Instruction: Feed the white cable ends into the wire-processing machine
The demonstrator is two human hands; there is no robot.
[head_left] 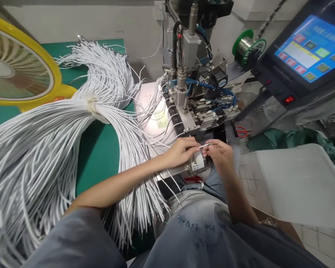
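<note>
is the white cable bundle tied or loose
Tied: a pale band wraps the white cable bundle at its waist, cables fanning out beyond.

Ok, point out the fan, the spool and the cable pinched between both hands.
Cable [203, 146]: head view, on its exposed white stretch.
Fan [24, 69]: head view, on its front grille.
Spool [245, 46]: head view, on its silver winding.

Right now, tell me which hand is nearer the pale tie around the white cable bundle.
Left. The left hand is to the right of the pale tie; the right hand is farther right, past the left hand.
</note>
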